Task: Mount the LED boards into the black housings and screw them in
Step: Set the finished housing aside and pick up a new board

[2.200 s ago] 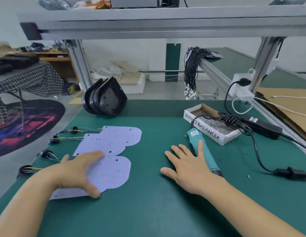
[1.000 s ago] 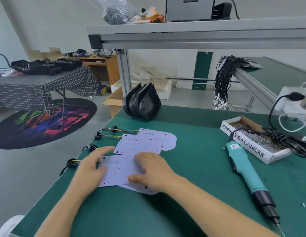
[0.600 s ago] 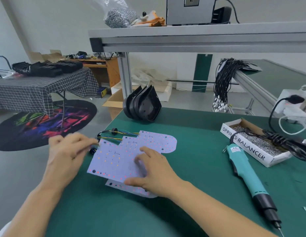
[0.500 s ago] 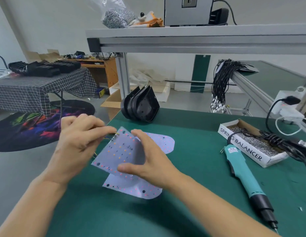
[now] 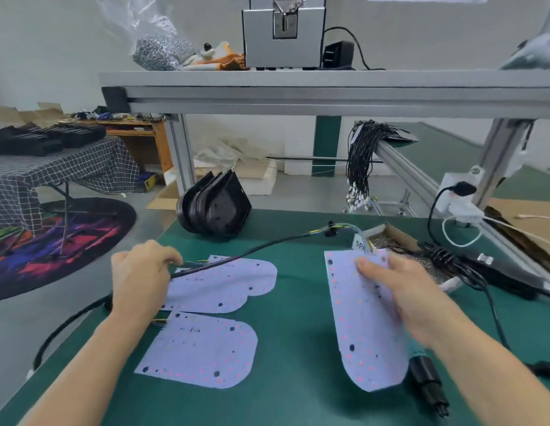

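Half a second earlier both hands held one LED board together above the pile; now that board has been carried off to the right and the hands are well apart, so one board is singled out for mounting while no housing has been fetched yet.

The left hand [image 5: 141,281] is loosely curled, its fingers bent round a thin black cable [image 5: 246,252] that runs from its fingertips across to the separated board; how firmly it pinches cannot be told. Just right of its fingers lie the two remaining LED boards [image 5: 218,287], flat on the green mat [image 5: 298,333]: thin, stiff, pale lilac sheets, square at one end and rounded at the other, dotted with small pink and yellow emitters and a few dark screw holes. Beyond the fingertips, at the mat's far edge, stands the stack of black housings [image 5: 216,207], matte moulded shells nested on edge.

The right hand [image 5: 399,299] grips the separated LED board [image 5: 364,327], thumb on its upper face, the other fingers hidden beneath, the rounded end pointing toward the person. Under the palm shows part of the teal electric screwdriver [image 5: 429,385] with its black nose. Beyond the knuckles sits the cardboard box of screws [image 5: 390,238], a grainy grey mass inside.
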### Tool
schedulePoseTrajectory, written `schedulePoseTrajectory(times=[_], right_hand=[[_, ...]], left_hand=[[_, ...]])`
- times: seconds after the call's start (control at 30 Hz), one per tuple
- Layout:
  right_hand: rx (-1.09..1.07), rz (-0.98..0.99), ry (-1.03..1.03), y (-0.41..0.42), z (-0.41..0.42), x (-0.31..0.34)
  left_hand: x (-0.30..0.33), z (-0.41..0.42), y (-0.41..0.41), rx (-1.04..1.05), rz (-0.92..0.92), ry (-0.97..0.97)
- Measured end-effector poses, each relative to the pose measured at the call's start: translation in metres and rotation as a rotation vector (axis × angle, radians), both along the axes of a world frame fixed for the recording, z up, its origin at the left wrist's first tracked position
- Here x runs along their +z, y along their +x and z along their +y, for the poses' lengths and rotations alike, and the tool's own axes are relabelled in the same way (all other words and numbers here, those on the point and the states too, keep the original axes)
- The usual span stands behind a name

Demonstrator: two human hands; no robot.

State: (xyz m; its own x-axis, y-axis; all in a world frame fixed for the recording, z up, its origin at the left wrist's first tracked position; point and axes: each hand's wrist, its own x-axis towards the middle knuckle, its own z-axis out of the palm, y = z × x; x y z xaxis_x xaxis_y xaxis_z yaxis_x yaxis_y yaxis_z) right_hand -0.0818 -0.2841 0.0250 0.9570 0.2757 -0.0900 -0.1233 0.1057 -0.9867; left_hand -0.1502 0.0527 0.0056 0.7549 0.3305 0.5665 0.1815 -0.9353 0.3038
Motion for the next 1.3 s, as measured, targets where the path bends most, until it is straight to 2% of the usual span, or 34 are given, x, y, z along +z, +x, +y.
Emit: schedulePoseTrajectory(times=[0.03,0.07,0.1,0.17,0.23,0.27,0.3,0.43,0.47,0.53,0.6,0.63,0.67,0.7,0.77,0.8,0.83,0.9,1.0,1.07,1.17,1.3], right_hand=[[0.011,0.017,-0.078,0.0,0.001,-0.009],[0.029,0.017,-0.149,-0.001,0.004,-0.018],[0.043,0.013,-0.209,0.0,0.008,-0.024],[0.026,0.004,-0.278,0.002,0.011,-0.029],[-0.049,0.014,-0.261,0.006,0.003,-0.028],[-0.091,0.037,-0.207,0.008,-0.004,-0.027],[-0.122,0.064,-0.134,0.01,-0.012,-0.025],[-0.097,0.13,0.087,0.015,-0.038,-0.019],[-0.075,0.143,0.15,0.016,-0.042,-0.018],[-0.035,0.201,0.352,0.019,-0.046,-0.013],[-0.004,0.253,0.501,0.02,-0.044,-0.009],[0.005,0.249,0.507,0.02,-0.042,-0.008],[0.007,0.23,0.485,0.019,-0.039,-0.009],[-0.003,0.21,0.454,0.018,-0.036,-0.011],[-0.037,0.175,0.409,0.015,-0.029,-0.015],[-0.052,0.165,0.388,0.012,-0.027,-0.017],[-0.065,0.153,0.363,0.011,-0.027,-0.02],[-0.085,0.125,0.325,0.008,-0.028,-0.025],[-0.121,0.102,0.317,0.005,-0.035,-0.026],[-0.168,0.066,0.302,0.005,-0.043,-0.023],[-0.327,-0.04,0.297,0.011,-0.058,-0.019],[-0.574,-0.281,0.308,0.02,-0.081,-0.006]], left_hand=[[0.003,-0.004,0.007,0.008,-0.11,0.031],[0.01,-0.01,0.017,-0.021,-0.142,0.035],[0.015,-0.017,0.027,-0.073,-0.09,0.012],[0.014,-0.027,0.048,-0.114,0.261,-0.007],[0.003,-0.022,0.056,-0.044,0.647,0.059],[-0.005,-0.017,0.053,-0.007,0.759,0.098],[-0.014,-0.011,0.048,0.019,0.796,0.129],[-0.028,-0.009,0.029,-0.021,0.629,0.172],[-0.028,-0.012,0.026,-0.087,0.583,0.122],[-0.022,-0.023,0.023,-0.327,0.56,-0.095],[-0.009,-0.045,0.026,-0.543,0.7,-0.328],[-0.003,-0.054,0.033,-0.58,0.74,-0.362],[0.0,-0.059,0.045,-0.561,0.685,-0.351],[0.004,-0.061,0.061,-0.482,0.543,-0.296],[0.017,-0.054,0.099,-0.203,0.212,-0.096],[0.025,-0.046,0.115,-0.037,0.146,-0.017],[0.031,-0.037,0.13,0.1,0.153,0.027],[0.034,-0.019,0.152,0.264,0.298,0.07],[0.025,-0.004,0.171,0.32,0.449,0.126],[0.016,-0.001,0.177,0.33,0.445,0.129],[0.005,-0.001,0.181,0.291,0.282,-0.066],[0.009,-0.007,0.169,0.239,0.071,-0.293]])
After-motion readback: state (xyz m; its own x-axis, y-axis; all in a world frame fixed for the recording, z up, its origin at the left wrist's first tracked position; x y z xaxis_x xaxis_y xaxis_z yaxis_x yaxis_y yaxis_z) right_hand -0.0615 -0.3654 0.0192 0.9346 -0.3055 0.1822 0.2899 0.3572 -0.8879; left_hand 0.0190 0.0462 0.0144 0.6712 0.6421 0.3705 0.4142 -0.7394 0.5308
